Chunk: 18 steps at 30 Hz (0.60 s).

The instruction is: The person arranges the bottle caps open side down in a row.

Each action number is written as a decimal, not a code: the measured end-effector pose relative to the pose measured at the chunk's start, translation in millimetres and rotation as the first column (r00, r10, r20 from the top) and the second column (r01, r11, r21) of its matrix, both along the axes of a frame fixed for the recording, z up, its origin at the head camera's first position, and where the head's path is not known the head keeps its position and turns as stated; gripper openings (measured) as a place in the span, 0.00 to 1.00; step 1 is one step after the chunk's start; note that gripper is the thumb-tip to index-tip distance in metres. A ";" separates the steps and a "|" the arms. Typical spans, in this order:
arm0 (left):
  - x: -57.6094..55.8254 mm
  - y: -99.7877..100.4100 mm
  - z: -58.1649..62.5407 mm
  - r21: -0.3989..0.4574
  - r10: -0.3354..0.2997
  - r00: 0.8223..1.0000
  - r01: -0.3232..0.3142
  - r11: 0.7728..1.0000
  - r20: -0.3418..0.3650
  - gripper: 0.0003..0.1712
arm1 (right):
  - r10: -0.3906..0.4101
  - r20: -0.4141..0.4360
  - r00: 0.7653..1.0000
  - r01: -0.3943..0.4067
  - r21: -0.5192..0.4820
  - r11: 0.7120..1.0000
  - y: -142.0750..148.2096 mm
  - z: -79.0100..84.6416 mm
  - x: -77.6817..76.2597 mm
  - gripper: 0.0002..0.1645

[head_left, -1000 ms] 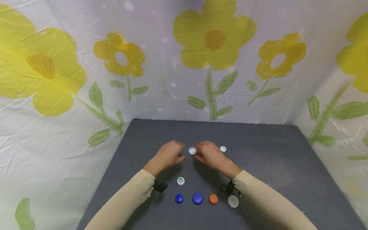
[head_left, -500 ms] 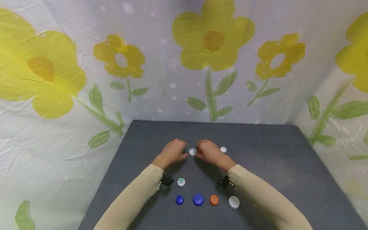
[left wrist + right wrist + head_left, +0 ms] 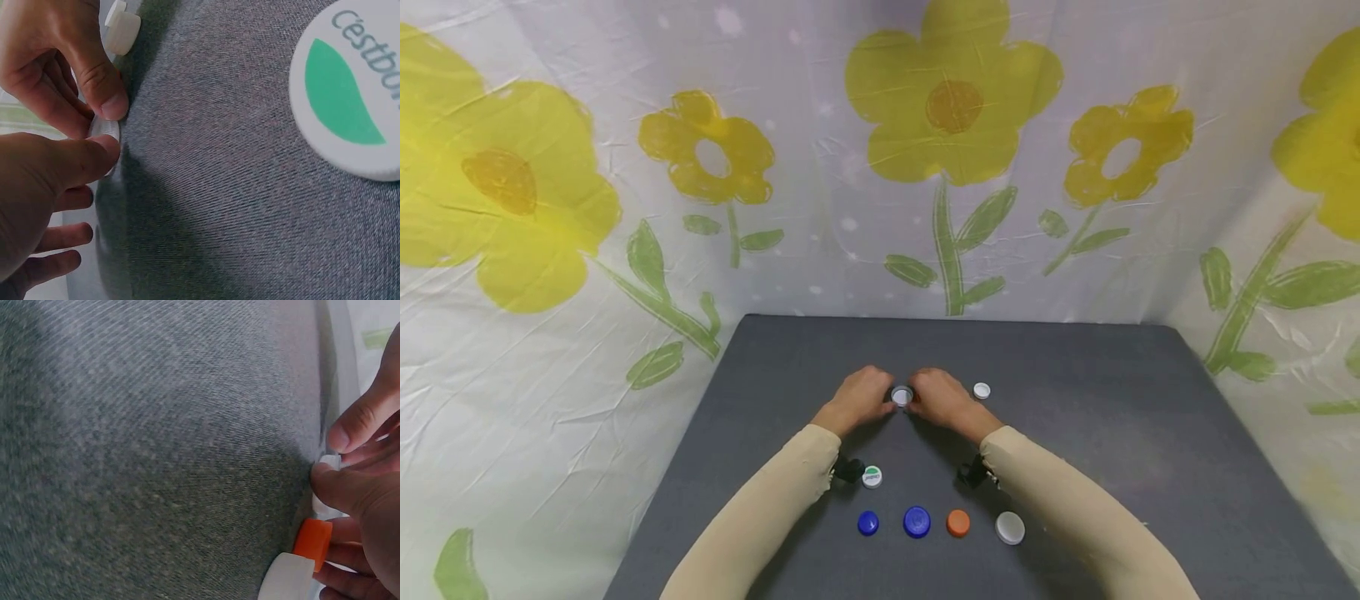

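White cap (image 3: pixel 902 397) is resting, open side up, toward the table's (image 3: pixel 1090 417) far edge. Left hand (image 3: pixel 861 396) and right hand (image 3: pixel 942 398) are pinching it from opposite sides, thumbs (image 3: pixel 100 150) facing the near edge, forearms (image 3: pixel 760 517) converging; an orange cap (image 3: pixel 314 542) is sitting beside the right hand's fingers.

Shows soft, even light across the head view, with faint glare on the right side of the dark table (image 3: pixel 1135 433) and soft-edged shadows spilling toward the camera from the left hand (image 3: pixel 861 395) and right hand (image 3: pixel 942 395). Stretches toward the frame's edges. Looks brighter and crisper in the left wrist view, with readable lettering on the cap (image 3: pixel 342 94). Appears dimmer and grainier in the right wrist view.
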<state>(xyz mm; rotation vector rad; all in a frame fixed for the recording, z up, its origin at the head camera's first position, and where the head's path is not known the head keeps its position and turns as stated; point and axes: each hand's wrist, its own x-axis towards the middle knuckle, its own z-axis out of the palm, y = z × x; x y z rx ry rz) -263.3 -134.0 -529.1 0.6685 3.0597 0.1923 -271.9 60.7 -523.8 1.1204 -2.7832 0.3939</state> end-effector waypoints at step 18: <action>3.8 -3.3 -0.1 0.030 -0.031 0.997 0.034 0.999 -0.077 0.09 | 0.021 -0.024 1.000 -0.021 -0.024 0.999 1.3 -1.4 -0.7 0.10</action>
